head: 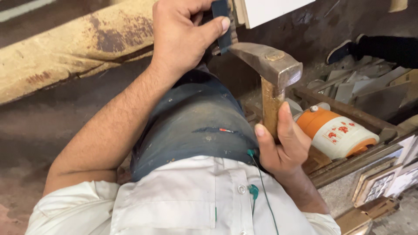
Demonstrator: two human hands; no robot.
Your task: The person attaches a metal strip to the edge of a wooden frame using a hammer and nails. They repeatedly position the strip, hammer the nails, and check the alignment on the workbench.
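My left hand [183, 35] is closed around a thin dark flat piece [223, 26], pinched between thumb and fingers just under the edge of a white slab [270, 8]. My right hand [285, 146] grips the wooden handle [271, 109] of a hammer. Its worn steel head [270, 63] sits level, with the narrow end touching or almost touching the dark piece. Both hands are raised above my lap, over dark jeans [196, 122] and a white shirt [183, 200].
A rusty yellowish beam [74, 48] runs along the upper left. An orange and white jug [339, 132] lies at the right inside a wooden frame [348, 109]. Grey tile offcuts [370, 82] are piled behind it. Another person's dark shoe [342, 51] shows at the top right.
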